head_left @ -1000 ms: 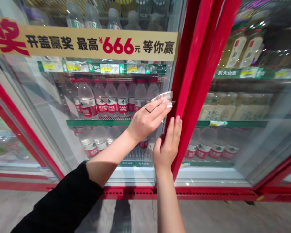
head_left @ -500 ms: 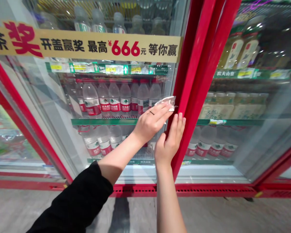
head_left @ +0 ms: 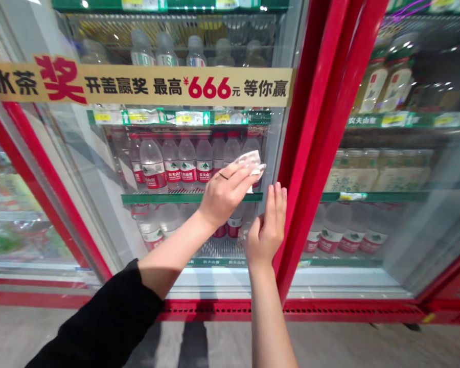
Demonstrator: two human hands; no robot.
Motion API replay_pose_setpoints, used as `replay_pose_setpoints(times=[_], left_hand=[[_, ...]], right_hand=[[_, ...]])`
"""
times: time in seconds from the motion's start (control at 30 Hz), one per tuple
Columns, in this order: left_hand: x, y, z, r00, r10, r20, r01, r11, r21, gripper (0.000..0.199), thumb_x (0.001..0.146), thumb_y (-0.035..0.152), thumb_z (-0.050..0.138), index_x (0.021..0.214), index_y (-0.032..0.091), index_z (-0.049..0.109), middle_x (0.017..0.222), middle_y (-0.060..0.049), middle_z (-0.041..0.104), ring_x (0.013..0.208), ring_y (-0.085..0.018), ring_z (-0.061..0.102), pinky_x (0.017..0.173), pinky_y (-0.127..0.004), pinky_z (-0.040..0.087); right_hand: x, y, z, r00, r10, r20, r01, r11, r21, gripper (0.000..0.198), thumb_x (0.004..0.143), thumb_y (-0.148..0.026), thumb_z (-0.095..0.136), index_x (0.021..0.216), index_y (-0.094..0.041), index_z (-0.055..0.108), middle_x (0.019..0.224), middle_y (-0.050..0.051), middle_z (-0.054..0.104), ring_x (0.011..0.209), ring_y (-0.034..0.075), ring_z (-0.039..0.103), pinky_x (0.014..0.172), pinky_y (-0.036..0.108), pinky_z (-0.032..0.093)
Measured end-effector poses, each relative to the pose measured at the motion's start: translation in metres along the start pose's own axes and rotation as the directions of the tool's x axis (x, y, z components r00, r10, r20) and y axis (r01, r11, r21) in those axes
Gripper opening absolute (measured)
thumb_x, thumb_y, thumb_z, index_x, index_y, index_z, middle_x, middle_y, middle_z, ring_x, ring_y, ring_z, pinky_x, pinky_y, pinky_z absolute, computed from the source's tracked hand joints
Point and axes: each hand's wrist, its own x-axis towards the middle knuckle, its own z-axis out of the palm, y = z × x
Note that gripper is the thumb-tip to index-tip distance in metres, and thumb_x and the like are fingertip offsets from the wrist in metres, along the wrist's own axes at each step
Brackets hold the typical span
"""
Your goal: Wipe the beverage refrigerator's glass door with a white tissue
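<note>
My left hand (head_left: 225,193), at the end of a black sleeve, presses a crumpled white tissue (head_left: 249,158) against the glass door (head_left: 275,133) of a drinks cooler. Part of the tissue sticks out beyond the fingertips. Just to the right, my right hand (head_left: 267,227) is upright with its fingers stretched out along the red door frame (head_left: 310,117). It holds nothing; whether the whole palm touches the frame I cannot tell. Behind the glass, red-capped water bottles (head_left: 152,161) stand in a row, some hidden by my left hand.
A beige banner with printed characters (head_left: 141,84) crosses the glass above my hands. Green-edged shelves (head_left: 157,198) hold more bottles inside. To the right, another glass door shows bottles (head_left: 354,168). The red cooler base (head_left: 337,310) meets the grey floor (head_left: 230,345).
My left hand has slid leftward across the glass with the tissue, away from the red frame. My right hand stays by the frame. The view has shifted slightly, so the cooler appears lower and farther right.
</note>
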Motion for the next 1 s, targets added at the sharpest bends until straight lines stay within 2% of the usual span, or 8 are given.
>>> replay_pose_setpoints(times=[0.17,0.3,0.43,0.53,0.67,0.8,0.9,1.0], left_hand=[[-0.033,-0.013,-0.022,0.963,0.262,0.059,-0.258,0.964,-0.071,0.036,0.104,0.007,0.065,0.138,0.018,0.07,0.127,-0.007,0.082,0.125,-0.019,0.076,0.106,-0.035,0.067],[-0.029,-0.028,-0.038,0.985,0.164,0.046,-0.165,0.986,0.036,0.034,0.104,0.009,0.067,0.135,0.019,0.072,0.125,-0.007,0.083,0.124,-0.022,0.077,0.107,-0.037,0.068],[-0.015,-0.012,-0.022,1.0,0.004,-0.009,-0.004,0.998,0.062,0.031,0.106,0.007,0.06,0.133,0.016,0.073,0.127,-0.01,0.082,0.126,-0.023,0.075,0.107,-0.04,0.067],[-0.023,-0.001,-0.014,0.995,0.101,-0.011,-0.101,0.994,0.029,0.031,0.105,0.006,0.062,0.133,0.012,0.072,0.127,-0.01,0.082,0.126,-0.022,0.074,0.107,-0.038,0.067],[-0.046,-0.01,-0.032,0.964,0.259,0.055,-0.258,0.966,-0.011,0.03,0.102,0.007,0.069,0.131,0.016,0.074,0.124,-0.006,0.083,0.123,-0.019,0.076,0.108,-0.034,0.066],[-0.042,-0.023,-0.039,0.992,0.113,0.055,-0.111,0.993,-0.036,0.038,0.104,0.008,0.066,0.139,0.021,0.071,0.132,-0.007,0.08,0.132,-0.022,0.072,0.113,-0.04,0.064],[-0.02,-0.012,-0.02,0.998,-0.06,0.017,0.061,0.997,-0.05,0.042,0.107,0.008,0.057,0.144,0.023,0.069,0.137,-0.008,0.078,0.137,-0.023,0.068,0.116,-0.043,0.062],[-0.005,0.01,0.007,0.997,-0.073,-0.013,0.072,0.994,-0.077,0.04,0.109,0.009,0.053,0.143,0.022,0.069,0.138,-0.008,0.078,0.136,-0.022,0.069,0.116,-0.042,0.062]], right_hand=[[-0.001,0.008,-0.003,0.999,-0.05,0.012,0.05,0.998,-0.029,0.082,0.1,-0.001,0.032,0.175,-0.032,0.024,0.174,0.008,0.047,0.167,0.024,0.034,0.132,0.061,0.04],[-0.002,0.006,0.0,0.996,-0.054,0.066,0.056,0.997,-0.043,0.086,0.097,0.002,0.03,0.176,-0.032,0.02,0.173,0.008,0.049,0.167,0.024,0.033,0.132,0.06,0.041],[-0.007,-0.003,0.011,0.998,-0.015,0.06,0.015,1.0,-0.012,0.086,0.099,0.002,0.03,0.176,-0.034,0.018,0.174,0.008,0.048,0.166,0.022,0.035,0.133,0.055,0.042],[-0.009,-0.006,0.014,1.0,0.003,0.001,-0.003,1.0,-0.012,0.085,0.099,0.002,0.029,0.176,-0.034,0.017,0.176,0.009,0.044,0.165,0.022,0.037,0.132,0.054,0.043],[-0.005,-0.001,0.008,0.996,-0.018,-0.091,0.013,0.999,-0.047,0.087,0.096,0.004,0.027,0.176,-0.031,0.021,0.176,0.009,0.044,0.168,0.021,0.03,0.136,0.057,0.036],[-0.002,0.005,0.003,0.995,-0.013,-0.104,0.008,0.999,-0.05,0.088,0.095,0.004,0.028,0.176,-0.031,0.022,0.175,0.009,0.045,0.169,0.023,0.029,0.137,0.06,0.033],[-0.004,0.008,0.004,0.997,0.018,-0.074,-0.021,0.999,-0.04,0.087,0.096,0.003,0.026,0.176,-0.032,0.021,0.175,0.01,0.044,0.168,0.025,0.03,0.136,0.064,0.031],[-0.006,0.011,0.004,0.998,0.022,-0.067,-0.024,0.999,-0.031,0.083,0.1,0.0,0.028,0.175,-0.033,0.023,0.175,0.009,0.045,0.168,0.026,0.031,0.136,0.066,0.031]])
